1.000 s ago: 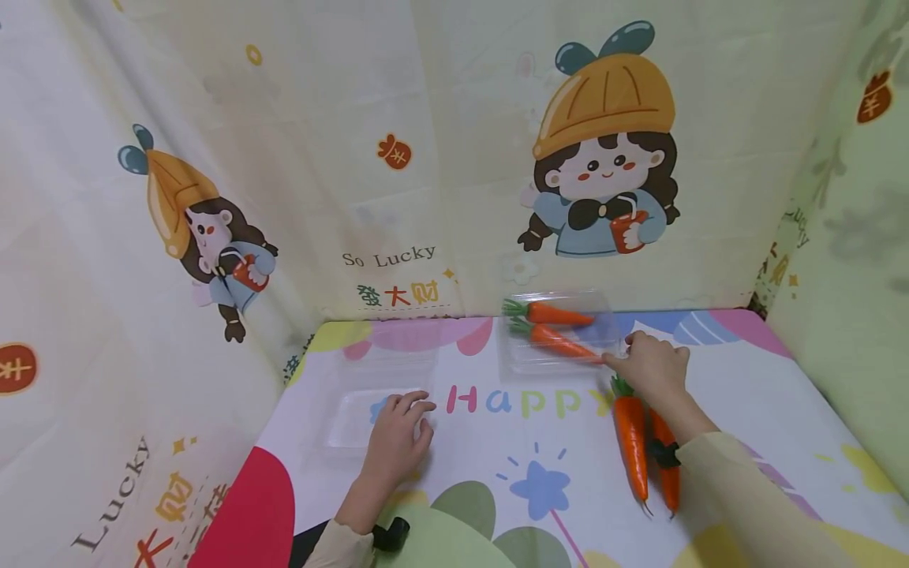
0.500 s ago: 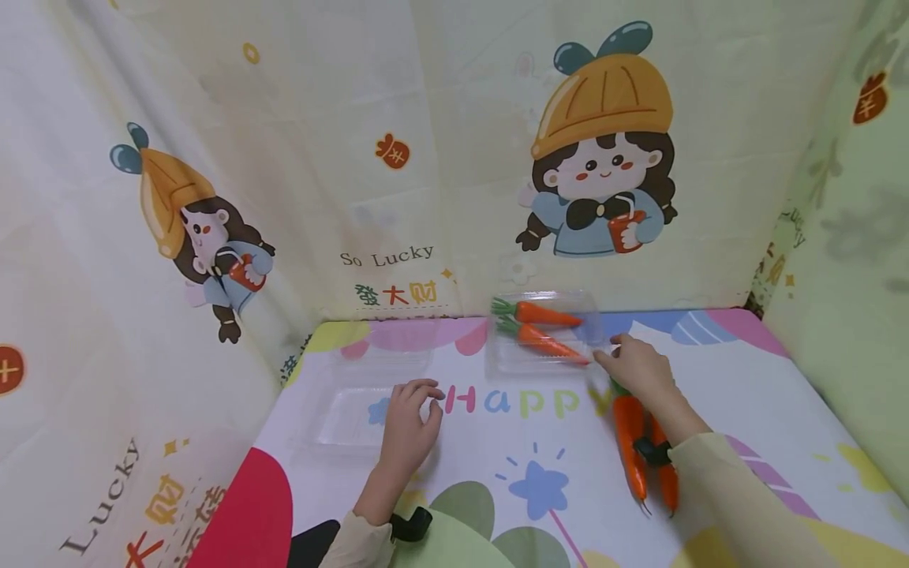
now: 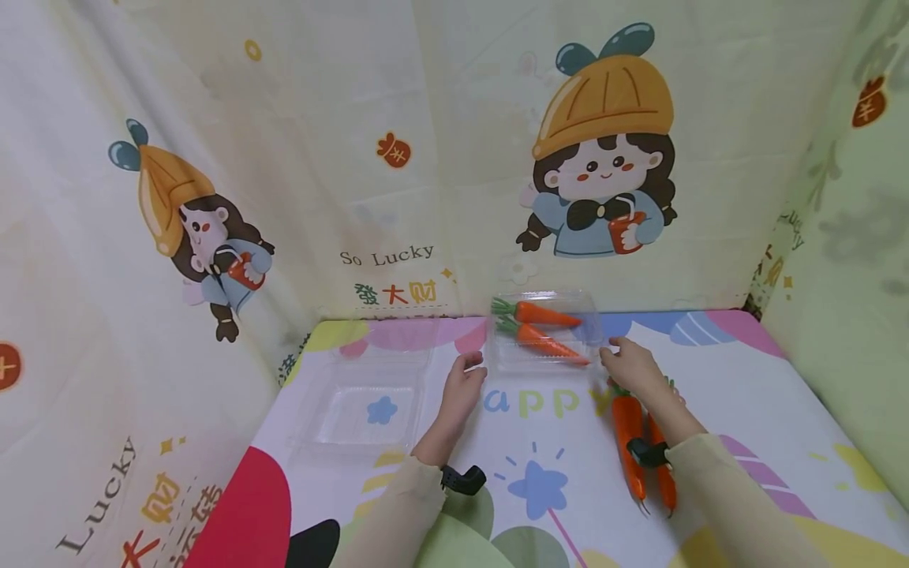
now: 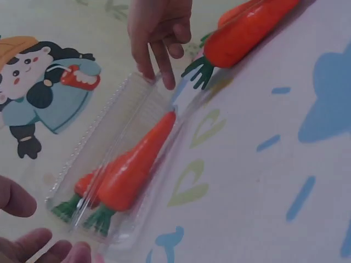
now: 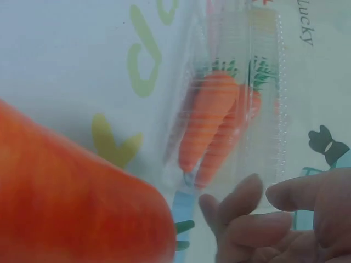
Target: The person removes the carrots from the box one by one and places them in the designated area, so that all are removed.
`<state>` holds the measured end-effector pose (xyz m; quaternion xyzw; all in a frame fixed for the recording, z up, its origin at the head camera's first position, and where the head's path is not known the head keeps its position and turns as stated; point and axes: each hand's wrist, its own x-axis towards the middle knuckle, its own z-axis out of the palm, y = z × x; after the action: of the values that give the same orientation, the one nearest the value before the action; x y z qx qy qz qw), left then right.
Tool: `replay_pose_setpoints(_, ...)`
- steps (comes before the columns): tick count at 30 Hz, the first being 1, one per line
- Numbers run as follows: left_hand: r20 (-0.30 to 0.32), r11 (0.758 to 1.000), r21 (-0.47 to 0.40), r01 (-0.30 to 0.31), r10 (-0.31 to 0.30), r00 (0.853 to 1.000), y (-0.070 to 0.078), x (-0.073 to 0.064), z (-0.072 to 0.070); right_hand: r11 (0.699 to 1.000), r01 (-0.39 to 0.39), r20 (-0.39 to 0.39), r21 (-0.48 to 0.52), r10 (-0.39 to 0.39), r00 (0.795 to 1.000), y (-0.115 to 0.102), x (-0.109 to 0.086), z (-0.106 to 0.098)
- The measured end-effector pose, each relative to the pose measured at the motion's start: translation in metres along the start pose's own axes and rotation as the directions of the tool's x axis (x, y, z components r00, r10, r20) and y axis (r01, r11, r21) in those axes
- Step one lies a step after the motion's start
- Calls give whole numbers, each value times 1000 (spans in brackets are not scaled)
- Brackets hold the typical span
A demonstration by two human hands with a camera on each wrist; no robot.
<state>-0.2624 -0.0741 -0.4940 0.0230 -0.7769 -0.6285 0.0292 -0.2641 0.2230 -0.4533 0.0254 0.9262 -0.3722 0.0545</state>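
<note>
A clear plastic clamshell box at the back of the table holds two orange carrots with green tops. My left hand is beside the box's left end, thumb and fingers apart, with nothing between them in the left wrist view. At the opposite end is my right hand, its loosely bent fingers right by the box's edge. Close under the right forearm lie two more carrots, one largely visible and the other partly hidden by the wrist.
A second clear plastic box lies on the left of the table with its lid folded back; a printed blue star shows through it. Printed cloth hangs behind and at both sides of the table. Black wrist cameras sit on both wrists.
My left hand has moved right and forward from the left box to the left end of the carrot box. The carrot box shifted slightly left earlier, with the right hand following at its right end.
</note>
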Motion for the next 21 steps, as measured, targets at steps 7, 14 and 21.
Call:
replay_pose_setpoints(7,-50,999,-22,46,-47,998,1,11,17,993,-16,-37,117,21,999,5,0,8)
replay_pose_setpoints(14,-19,997,18,79,-78,997,1,14,23,991,-28,-39,130,33,999,11,2,11)
replay_pose_setpoints(21,-31,997,-44,71,-72,997,-1,12,18,995,-1,-46,96,5,999,9,0,10)
